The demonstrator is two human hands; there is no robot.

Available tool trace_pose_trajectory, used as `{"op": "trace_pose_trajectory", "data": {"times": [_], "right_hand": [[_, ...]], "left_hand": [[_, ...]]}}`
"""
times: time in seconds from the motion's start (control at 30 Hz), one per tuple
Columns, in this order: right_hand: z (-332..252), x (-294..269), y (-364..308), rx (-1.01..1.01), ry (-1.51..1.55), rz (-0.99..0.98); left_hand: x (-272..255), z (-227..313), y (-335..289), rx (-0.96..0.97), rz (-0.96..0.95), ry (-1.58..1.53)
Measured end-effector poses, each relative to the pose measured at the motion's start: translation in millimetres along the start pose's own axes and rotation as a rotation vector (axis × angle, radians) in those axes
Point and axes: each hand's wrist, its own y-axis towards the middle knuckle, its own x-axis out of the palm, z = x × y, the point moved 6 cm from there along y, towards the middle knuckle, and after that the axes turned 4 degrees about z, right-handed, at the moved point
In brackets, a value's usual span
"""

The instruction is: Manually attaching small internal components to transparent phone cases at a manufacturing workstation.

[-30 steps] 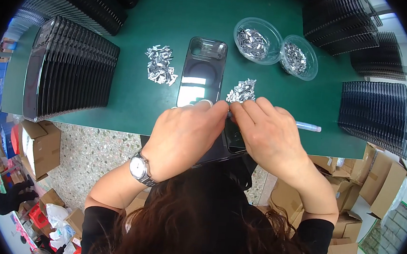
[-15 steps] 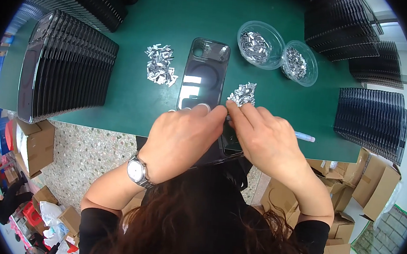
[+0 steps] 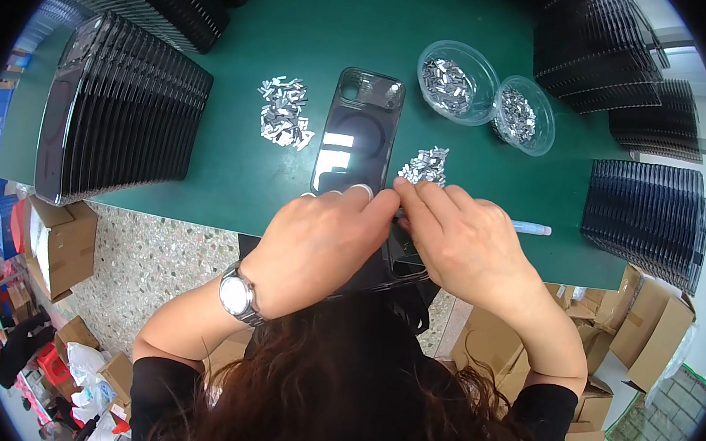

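Note:
My two hands meet at the near edge of the green table (image 3: pixel 231 186), fingertips almost touching. A dark phone case (image 3: pixel 408 262) shows partly beneath and between them. My left hand (image 3: pixel 327 231), with a watch on its wrist, curls its fingers round the case; the fingertips are hidden. My right hand (image 3: pixel 468 238) is closed in a pinch at the case's side; what lies between its fingertips cannot be seen. Just beyond lies another clear, dark-tinted phone case (image 3: pixel 360 130). A small pile of silvery pieces (image 3: pixel 425 166) sits right past my right fingertips.
A second pile of silvery pieces (image 3: pixel 285 113) lies to the left. Two clear plastic bowls (image 3: pixel 485 65) hold more pieces. Stacks of phone cases (image 3: pixel 129 116) line both sides. A light-blue pen-like stick (image 3: pixel 532 228) lies by my right hand. Cardboard boxes (image 3: pixel 651 327) stand on the floor.
The whole view has shifted slightly, so the table's things appear a little to the right. Both hands keep nearly the same pose at the case.

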Motion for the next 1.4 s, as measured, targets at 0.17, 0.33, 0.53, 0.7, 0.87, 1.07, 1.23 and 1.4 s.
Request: {"op": "trace_pose_trajectory", "data": {"times": [0.17,0.33,0.53,0.7,0.87,1.07,1.23,1.4], "right_hand": [[0,9,-1,0.038,-0.082,-0.026],[1,21,2,0.142,0.005,0.082],[35,-1,19,0.144,0.301,0.075],[145,-10,39,0.346,-0.089,0.078],[168,23,57,0.233,-0.229,-0.05],[166,34,68,0.208,-0.26,-0.13],[151,11,63,0.194,-0.216,-0.037],[67,-33,62,0.075,0.205,0.131]], "left_hand": [[0,7,1,0.016,-0.044,0.16],[-1,4,3,-0.019,-0.012,0.187],[-10,-7,-2,-0.187,0.0,-0.019],[-29,-10,-6,-0.188,0.108,-0.245],[-35,-13,-15,-0.167,0.163,-0.308],[-42,-21,-17,-0.235,0.157,-0.285],[-45,-27,-13,-0.276,0.173,-0.449],[-43,-31,-15,-0.27,0.185,-0.459]]}}
